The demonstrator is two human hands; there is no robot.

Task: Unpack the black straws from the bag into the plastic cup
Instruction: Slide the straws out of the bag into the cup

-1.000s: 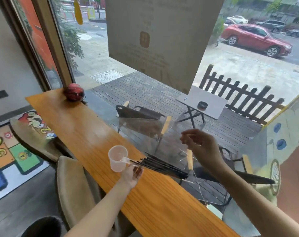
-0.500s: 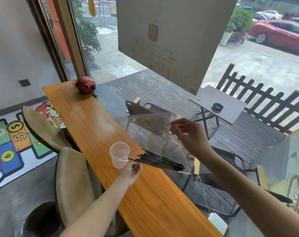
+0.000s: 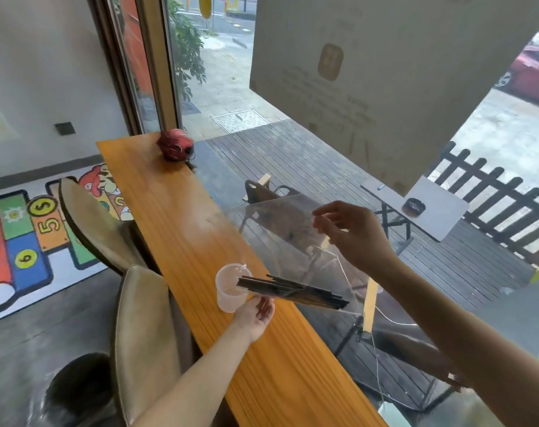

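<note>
Head view shows the left hand [image 3: 253, 315] with fingers curled round the small translucent plastic cup [image 3: 229, 288] above the long orange wooden worktop [image 3: 182, 229]. The right hand [image 3: 352, 234] pinches the upper edge of the clear plastic bag [image 3: 288, 238], raised and tilted. The bundle of thin black straws [image 3: 289, 291] lies along the bag's low side, its tips over the cup's mouth.

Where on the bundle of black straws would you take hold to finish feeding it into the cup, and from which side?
Grip the black straws near their right ends, coming from the right, probably through the clear bag. They lie almost level, left tips already at the mouth of the plastic cup, so pushing along their length seems best.
</note>
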